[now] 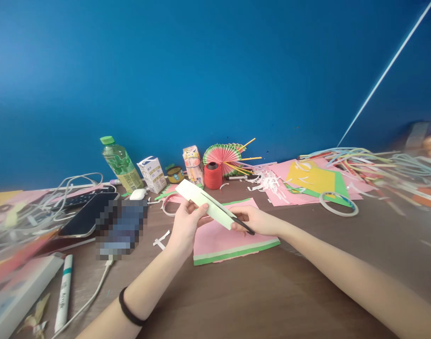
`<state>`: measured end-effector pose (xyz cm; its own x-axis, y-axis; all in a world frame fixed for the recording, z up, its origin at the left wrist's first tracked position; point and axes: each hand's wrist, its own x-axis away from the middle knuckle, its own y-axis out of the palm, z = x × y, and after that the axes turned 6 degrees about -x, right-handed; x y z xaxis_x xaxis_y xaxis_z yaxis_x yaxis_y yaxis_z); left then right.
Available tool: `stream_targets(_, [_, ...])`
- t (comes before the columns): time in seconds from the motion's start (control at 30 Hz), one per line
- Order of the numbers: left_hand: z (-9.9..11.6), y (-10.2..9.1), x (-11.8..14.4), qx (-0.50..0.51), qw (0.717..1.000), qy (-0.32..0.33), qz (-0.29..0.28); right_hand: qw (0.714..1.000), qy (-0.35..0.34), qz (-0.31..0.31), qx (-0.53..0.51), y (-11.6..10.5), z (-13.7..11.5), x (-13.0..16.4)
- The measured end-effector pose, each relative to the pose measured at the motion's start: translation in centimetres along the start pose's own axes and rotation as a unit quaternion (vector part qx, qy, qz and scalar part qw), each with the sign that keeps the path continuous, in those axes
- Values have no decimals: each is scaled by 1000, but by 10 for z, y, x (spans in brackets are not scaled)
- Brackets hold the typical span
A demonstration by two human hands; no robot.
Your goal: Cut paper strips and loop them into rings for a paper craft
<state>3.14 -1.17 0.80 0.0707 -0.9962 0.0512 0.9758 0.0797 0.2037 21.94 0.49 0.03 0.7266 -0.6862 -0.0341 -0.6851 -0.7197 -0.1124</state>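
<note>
Above the desk, my left hand [187, 221] pinches a pale green-white strip of paper [206, 207], the thumb lying on top. My right hand [254, 220] is closed around the dark handles of a pair of scissors [244, 225]. Their blades run along the upper long edge of the strip, pointing up and left. The right fingertips are close to the strip's lower right end; whether they touch it I cannot tell. Beneath both hands lies a pink sheet with a green border [233, 242], partly covered by them.
Behind the hands stand a red thread spool [213, 176], a pink-green paper fan [220, 155], a carton [152, 174] and a green-capped bottle [122, 165]. White paper scraps [272, 183] and a tape roll [339, 205] lie right. Phones [90, 214] and a marker [63, 292] are left.
</note>
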Motion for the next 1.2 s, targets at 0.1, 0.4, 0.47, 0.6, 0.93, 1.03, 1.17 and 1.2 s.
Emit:
stream_targets(0.1, [1,1,0,0,1000,-1,1,1000,-2,0,-1,0,0,0])
stream_targets(0.4, [-2,-1,-1,-2,1000,3,-11,1000,7,11,-7,0,-4,1])
stream_targets(0.47, [0,-2,-1,3,1000,-1,-13,1000,7,10,-6,0,-3,1])
stream_targets(0.6, [4,-2,-1,13,1000,-13,-1,1000,10,2,-3,-2,0,1])
stream_targets(0.93, [-1,0,3,-16,999,-23,-27,1000,9,-11,-3,-2,1,-1])
stream_targets(1.03, [0,3,5,-21,998,-35,-38,1000,-1,-9,0,-1,1,-1])
stream_targets(1.17, [1,5,8,-21,998,-51,-39,1000,-13,-8,14,1,-1,-1])
stream_targets(1.2, [1,5,8,-21,998,-53,-39,1000,-13,-7,15,1,-1,-1])
